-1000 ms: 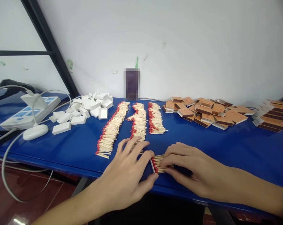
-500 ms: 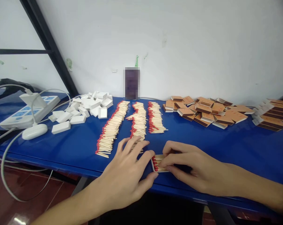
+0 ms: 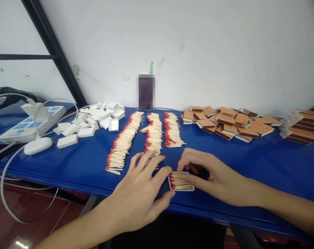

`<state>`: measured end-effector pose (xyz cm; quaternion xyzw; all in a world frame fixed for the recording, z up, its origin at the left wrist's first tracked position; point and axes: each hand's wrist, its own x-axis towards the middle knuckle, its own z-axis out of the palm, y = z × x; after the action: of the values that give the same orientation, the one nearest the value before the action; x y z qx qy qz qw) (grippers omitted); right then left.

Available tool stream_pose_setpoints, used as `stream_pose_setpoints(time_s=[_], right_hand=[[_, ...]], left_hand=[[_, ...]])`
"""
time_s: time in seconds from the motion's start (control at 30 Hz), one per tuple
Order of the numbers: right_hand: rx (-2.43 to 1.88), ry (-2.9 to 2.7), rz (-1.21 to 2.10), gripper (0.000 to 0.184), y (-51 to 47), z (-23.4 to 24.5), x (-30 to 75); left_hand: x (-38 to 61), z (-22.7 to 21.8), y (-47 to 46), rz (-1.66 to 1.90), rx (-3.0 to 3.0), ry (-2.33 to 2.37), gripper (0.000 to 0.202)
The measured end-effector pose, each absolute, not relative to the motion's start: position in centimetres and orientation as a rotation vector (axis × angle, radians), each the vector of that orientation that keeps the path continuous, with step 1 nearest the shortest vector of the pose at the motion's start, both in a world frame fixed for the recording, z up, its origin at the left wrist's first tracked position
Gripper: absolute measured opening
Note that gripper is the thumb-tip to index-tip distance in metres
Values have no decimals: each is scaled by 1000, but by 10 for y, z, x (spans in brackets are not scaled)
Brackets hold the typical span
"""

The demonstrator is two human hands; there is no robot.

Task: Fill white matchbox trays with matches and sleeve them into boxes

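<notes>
A white matchbox tray [image 3: 178, 190] lies on the blue table near its front edge, filled with red-headed matches [image 3: 181, 182], heads toward the left. My left hand [image 3: 143, 190] has its thumb and index finger around the tray's left end, the other fingers spread over the near end of the middle match row [image 3: 153, 138]. Across the tray's right part, my right hand [image 3: 211, 176] rests its thumb on the matches, with the index finger at the far rim. Its other fingers are curled and partly hidden.
Further match rows lie left [image 3: 125, 141] and right [image 3: 172, 129] of the middle one. White trays [image 3: 94, 117] are heaped at back left, orange matchbox sleeves [image 3: 228, 122] at back right. A power strip [image 3: 29, 122] with cables stands left; a blurred dark object [image 3: 146, 92] leans against the wall.
My right hand's fingers have drawn back from inside the tray to its far rim, uncovering more of the matches. My left hand has stayed in place.
</notes>
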<state>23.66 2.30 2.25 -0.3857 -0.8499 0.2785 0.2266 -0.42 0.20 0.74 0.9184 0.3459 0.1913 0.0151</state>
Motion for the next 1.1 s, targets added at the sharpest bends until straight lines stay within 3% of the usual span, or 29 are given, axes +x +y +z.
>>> stream_pose_setpoints(time_s=[0.27, 0.6, 1.1], right_hand=[[-1165, -2337, 105, 24, 50, 8, 252], [-1335, -2446, 21, 35, 51, 2, 250], [-1284, -2435, 40, 32, 53, 0, 251]], left_hand=[[-3, 7, 1, 596, 2863, 1088, 39], [-3, 8, 2, 617, 2864, 1084, 33], [-3, 8, 2, 630, 2854, 1081, 31]])
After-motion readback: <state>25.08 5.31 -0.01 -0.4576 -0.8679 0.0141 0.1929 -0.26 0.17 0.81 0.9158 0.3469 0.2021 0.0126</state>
